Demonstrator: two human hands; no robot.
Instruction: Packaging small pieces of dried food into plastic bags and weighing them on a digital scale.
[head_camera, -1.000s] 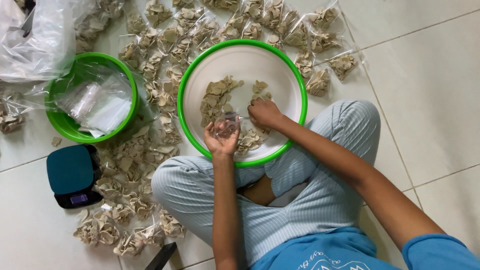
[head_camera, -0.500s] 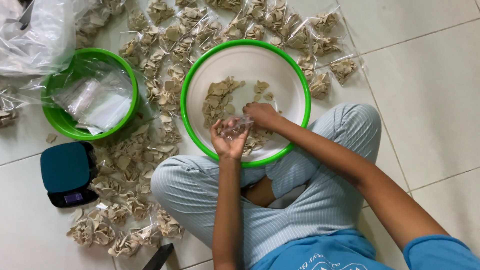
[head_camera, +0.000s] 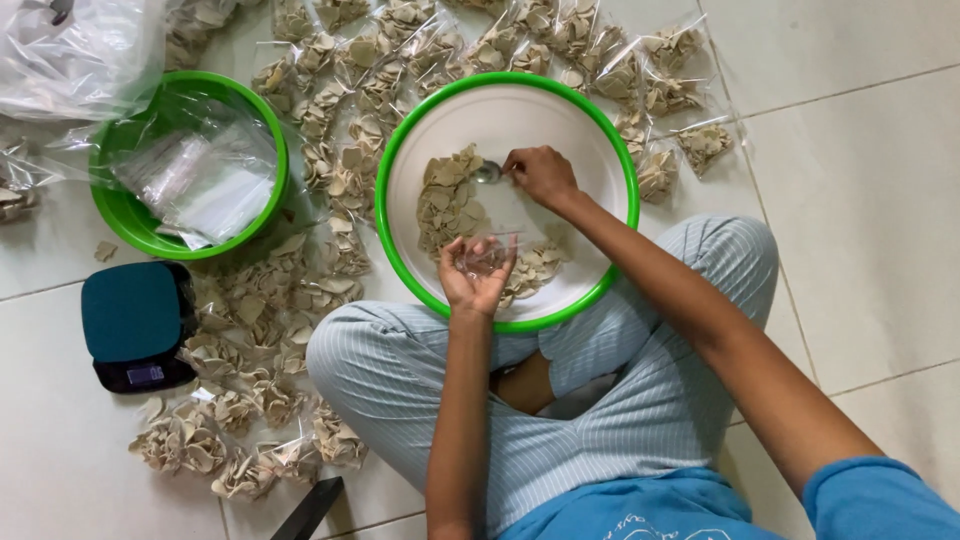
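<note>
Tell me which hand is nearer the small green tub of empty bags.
Left. The left hand holds a clear bag over the big basin's near side; the right hand is farther from the tub, holding a spoon.

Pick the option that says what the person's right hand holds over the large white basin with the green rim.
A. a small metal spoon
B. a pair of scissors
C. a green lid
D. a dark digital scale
A: the right hand grips a small metal spoon, its bowl at the pale chip pile inside the large white basin with the green rim.
</note>
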